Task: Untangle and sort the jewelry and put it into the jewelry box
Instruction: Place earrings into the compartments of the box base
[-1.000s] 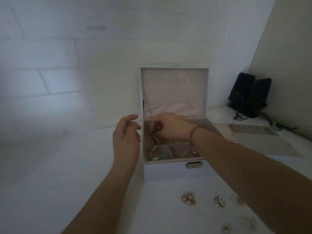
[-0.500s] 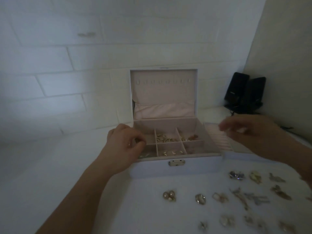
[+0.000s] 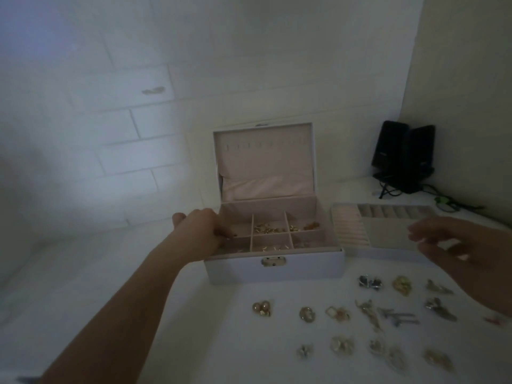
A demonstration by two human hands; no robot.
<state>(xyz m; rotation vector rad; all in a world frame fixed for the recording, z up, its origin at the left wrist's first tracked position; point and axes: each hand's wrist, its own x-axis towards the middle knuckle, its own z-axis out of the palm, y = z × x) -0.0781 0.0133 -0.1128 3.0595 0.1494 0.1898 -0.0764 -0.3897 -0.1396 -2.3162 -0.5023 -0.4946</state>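
Observation:
The jewelry box [image 3: 238,270] stands open in the middle of the white table, its lid upright, with small gold pieces in the middle and right compartments. My left hand [image 3: 202,234] rests on the box's left rim with its fingers curled down into the far-left compartment; what they hold, if anything, is hidden. My right hand [image 3: 465,253] is blurred and hovers with spread, empty fingers over the removed tray [image 3: 388,234], to the right of the box. Several loose jewelry pieces lie in front, among them a pearl pair [image 3: 261,308] and a silver piece [image 3: 370,281].
Two black speakers [image 3: 401,156] with cables [image 3: 443,206] stand in the back right corner. A white brick wall runs behind the box. More earrings and brooches spread over the table's front right, up to a red piece [image 3: 494,319] near the edge.
My right hand has left the box and swung right over the tray. My left hand has moved into the box's left compartment. The view has shifted, showing more jewelry on the table.

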